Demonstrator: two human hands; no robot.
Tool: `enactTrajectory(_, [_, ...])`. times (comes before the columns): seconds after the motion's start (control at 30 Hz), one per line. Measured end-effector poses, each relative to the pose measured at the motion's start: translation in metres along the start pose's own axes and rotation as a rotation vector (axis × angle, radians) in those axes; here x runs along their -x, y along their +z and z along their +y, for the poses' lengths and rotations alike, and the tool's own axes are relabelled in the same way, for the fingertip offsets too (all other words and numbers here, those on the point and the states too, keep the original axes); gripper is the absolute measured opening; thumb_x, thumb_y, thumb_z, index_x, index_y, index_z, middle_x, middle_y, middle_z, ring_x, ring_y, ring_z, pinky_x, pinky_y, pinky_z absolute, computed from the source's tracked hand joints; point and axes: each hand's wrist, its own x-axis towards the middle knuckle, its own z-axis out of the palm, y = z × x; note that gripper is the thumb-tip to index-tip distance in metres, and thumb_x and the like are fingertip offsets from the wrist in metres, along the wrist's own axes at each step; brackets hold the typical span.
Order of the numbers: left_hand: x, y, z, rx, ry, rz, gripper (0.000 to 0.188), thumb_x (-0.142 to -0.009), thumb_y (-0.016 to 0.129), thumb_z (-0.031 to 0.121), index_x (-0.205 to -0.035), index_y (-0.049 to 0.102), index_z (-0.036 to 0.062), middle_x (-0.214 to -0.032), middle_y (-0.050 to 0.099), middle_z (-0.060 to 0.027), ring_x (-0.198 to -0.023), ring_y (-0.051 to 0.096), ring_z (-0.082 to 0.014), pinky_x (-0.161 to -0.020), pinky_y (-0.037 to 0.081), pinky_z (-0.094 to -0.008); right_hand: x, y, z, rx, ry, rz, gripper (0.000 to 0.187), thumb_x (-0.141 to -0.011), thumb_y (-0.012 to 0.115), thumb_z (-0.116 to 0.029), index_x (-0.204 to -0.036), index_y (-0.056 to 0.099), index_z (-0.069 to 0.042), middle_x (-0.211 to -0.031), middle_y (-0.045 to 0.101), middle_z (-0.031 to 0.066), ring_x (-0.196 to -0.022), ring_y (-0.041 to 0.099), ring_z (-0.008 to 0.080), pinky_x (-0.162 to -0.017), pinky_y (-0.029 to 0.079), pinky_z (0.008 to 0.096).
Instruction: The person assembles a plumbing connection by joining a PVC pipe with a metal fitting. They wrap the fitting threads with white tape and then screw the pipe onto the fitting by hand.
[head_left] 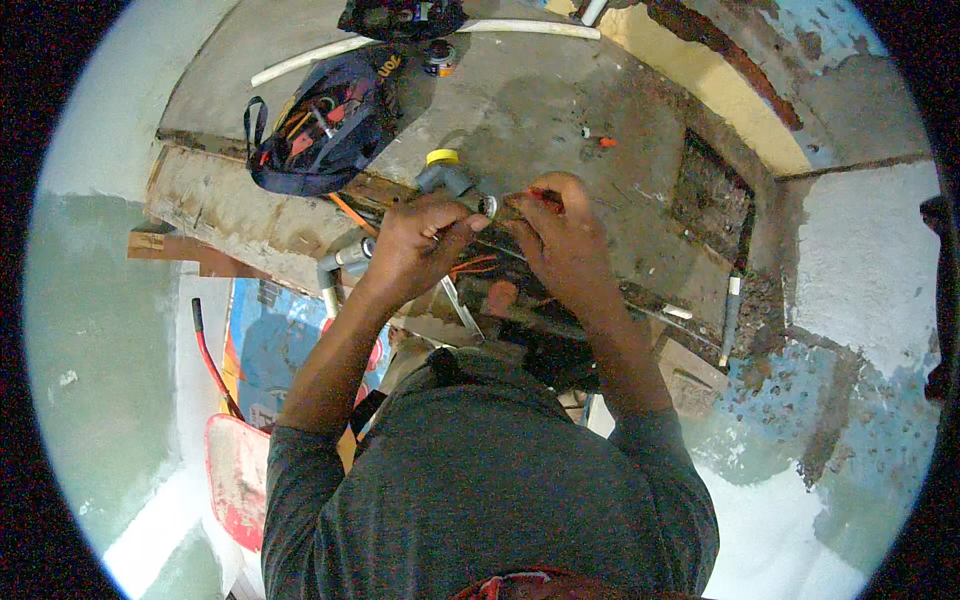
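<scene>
My left hand (pixel 420 240) grips the grey plastic valve with its yellow cap (pixel 446 172) to steady it, while my right hand (pixel 562 238) pinches a thin red-handled tool (pixel 535 196) at its metal threaded end (pixel 489 206), between both hands.

A single head-worn fisheye view looks steeply down past the wearer's grey shirt (pixel 480 480), close on both hands at centre; the concrete ledge (pixel 560 110) curves toward twelve o'clock, black rim all around.

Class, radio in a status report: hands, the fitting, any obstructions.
Left hand grips grey valve fitting. Right hand pinches red-handled tool at its metal end. Tool bag clear behind.
</scene>
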Motion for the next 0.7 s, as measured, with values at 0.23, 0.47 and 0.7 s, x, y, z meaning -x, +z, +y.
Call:
enactTrajectory(0.23, [0.027, -0.018, -0.003, 0.194, 0.138, 0.119, 0.018, -0.101, 0.069, 0.018, -0.091, 0.071, 0.0024, -0.078, 0.067, -0.0137, -0.07, 0.065, -0.0265, -0.067, 0.051, -0.037, 0.012, 0.015, -0.038, 0.131, -0.221, 0.134, 0.028, -0.087, 0.082, -0.015, -0.113, 0.073, -0.009, -0.124, 0.062, 0.0149, -0.108, 0.068, 0.0355, -0.087, 0.058, 0.0432])
enactTrajectory(0.47, [0.05, -0.023, -0.009, 0.253, 0.093, 0.249, 0.021, -0.098, 0.07, 0.014, -0.081, 0.065, 0.001, -0.067, 0.057, -0.0104, -0.061, 0.055, -0.0238, -0.06, 0.044, -0.0363, 0.028, 0.036, -0.059, 0.125, -0.209, 0.235, 0.03, -0.088, 0.081, -0.018, -0.115, 0.072, -0.008, -0.123, 0.063, 0.016, -0.104, 0.069, 0.0366, -0.086, 0.058, 0.0435])
enactTrajectory(0.7, [0.055, -0.046, 0.006, 0.107, 0.26, 0.249, 0.018, -0.095, 0.073, 0.015, -0.083, 0.067, 0.0027, -0.08, 0.065, -0.0105, -0.076, 0.065, -0.0251, -0.069, 0.051, -0.0374, 0.037, 0.025, -0.071, 0.122, -0.189, 0.213, 0.033, -0.081, 0.082, -0.012, -0.112, 0.072, -0.008, -0.12, 0.063, 0.015, -0.099, 0.07, 0.0359, -0.082, 0.059, 0.0442])
